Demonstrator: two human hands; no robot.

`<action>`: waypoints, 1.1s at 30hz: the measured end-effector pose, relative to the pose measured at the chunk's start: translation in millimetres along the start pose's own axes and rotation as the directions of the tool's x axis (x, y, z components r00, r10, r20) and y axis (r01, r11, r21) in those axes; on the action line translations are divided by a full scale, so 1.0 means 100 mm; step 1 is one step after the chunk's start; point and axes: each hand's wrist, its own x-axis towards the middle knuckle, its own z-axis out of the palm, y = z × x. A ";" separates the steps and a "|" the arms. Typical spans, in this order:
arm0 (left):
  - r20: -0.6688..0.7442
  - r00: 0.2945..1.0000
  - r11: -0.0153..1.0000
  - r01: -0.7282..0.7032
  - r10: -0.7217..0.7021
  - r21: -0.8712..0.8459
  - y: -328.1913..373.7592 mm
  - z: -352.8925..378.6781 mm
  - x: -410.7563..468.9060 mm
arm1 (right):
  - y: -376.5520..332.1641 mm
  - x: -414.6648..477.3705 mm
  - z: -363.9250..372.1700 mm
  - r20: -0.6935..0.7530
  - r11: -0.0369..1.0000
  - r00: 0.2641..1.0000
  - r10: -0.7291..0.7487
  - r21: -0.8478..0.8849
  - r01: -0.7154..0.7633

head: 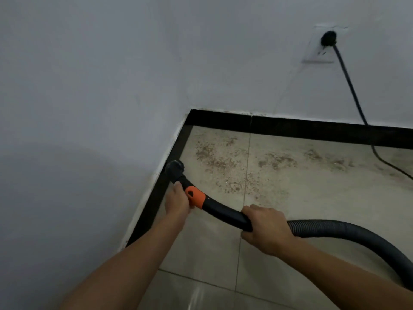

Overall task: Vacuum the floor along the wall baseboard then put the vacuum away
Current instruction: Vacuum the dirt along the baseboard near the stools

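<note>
- Rigid black vacuum wand with orange collar (220,210): round brush nozzle (175,168) against black baseboard (156,198); probably light.
- Left hand (177,201) grips beside the collar; right hand (266,228) wraps the wand's end, where the ribbed flexible hose (348,231) begins.

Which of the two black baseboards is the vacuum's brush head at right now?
The left-wall baseboard: the brush head sits beside it, short of the corner. The back-wall baseboard, under the outlet, has only the power cord crossing it.
</note>
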 end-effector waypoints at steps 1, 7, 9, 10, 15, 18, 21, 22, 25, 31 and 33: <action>0.003 0.996 0.989 -0.085 0.086 0.117 -0.14 -0.12 0.02 | 0.00 0.00 0.01 -0.007 1.000 1.000 -0.003 -0.014 0.003; 0.215 0.923 0.499 -0.357 0.319 0.789 -1.09 -0.39 0.18 | 0.05 -0.02 0.07 0.038 0.998 0.999 0.016 -0.069 -0.013; 0.223 0.909 0.387 -0.358 0.352 0.850 -1.27 -0.35 0.17 | 0.07 -0.06 0.13 0.064 0.996 0.998 0.023 -0.091 -0.017; 0.224 0.903 0.357 -0.360 0.367 0.862 -1.33 -0.32 0.18 | 0.08 -0.06 0.16 0.072 0.995 0.997 0.027 -0.102 -0.020; 0.196 0.859 0.378 -0.399 0.474 0.836 -1.40 -0.19 0.34 | 0.10 0.39 0.15 0.039 0.991 0.995 0.092 -0.100 -0.088; 0.170 0.831 0.410 -0.426 0.529 0.806 -1.41 -0.10 0.44 | 0.16 0.83 0.06 -0.016 0.983 0.984 0.177 -0.051 -0.177; 0.173 0.822 0.405 -0.437 0.543 0.803 -1.39 -0.04 0.55 | 0.24 1.24 0.03 -0.051 0.977 0.977 0.207 -0.044 -0.209; 0.175 0.821 0.403 -0.438 0.543 0.803 -1.39 -0.03 0.58 | 0.26 1.35 0.03 -0.052 0.975 0.975 0.214 -0.041 -0.217; 0.178 0.805 0.387 -0.450 0.565 0.804 -1.37 -0.02 0.63 | 0.32 1.66 0.02 -0.048 0.968 0.967 0.248 -0.010 -0.249; 0.181 0.800 0.385 -0.456 0.572 0.802 -1.38 -0.02 0.66 | 0.39 2.13 -0.10 -0.031 0.957 0.957 0.289 0.016 -0.289; 0.184 0.803 0.381 -0.453 0.567 0.806 -1.37 -0.02 0.66 | 0.39 2.24 -0.16 -0.023 0.954 0.954 0.299 0.035 -0.299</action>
